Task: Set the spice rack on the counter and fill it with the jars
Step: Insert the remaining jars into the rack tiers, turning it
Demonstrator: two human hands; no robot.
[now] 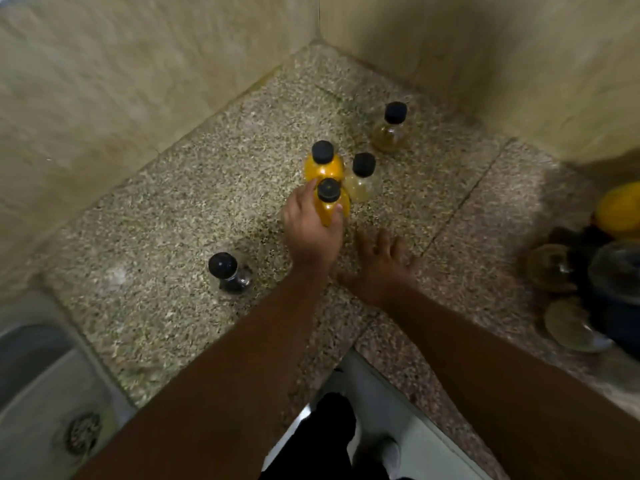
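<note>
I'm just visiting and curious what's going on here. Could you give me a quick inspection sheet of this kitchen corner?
Surface: speckled stone counter, in a corner.
Job's things: five black-capped jars; nearest orange jar, second orange jar, two pale jars, dark jar standing apart. No spice rack seen.
Clutter: blurred dishes at right.
Grippers: left hand grasps nearest orange jar; right hand open, flat on counter.
Cables: nothing seen.
Surroundings: tiled walls, sink.

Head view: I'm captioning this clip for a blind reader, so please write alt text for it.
A left hand grips a yellow jar on a speckled corner counter, while the right hand rests open beside it. Four more black-capped jars stand around; no spice rack is visible. A sink lies at lower left, dishes at right.
</note>
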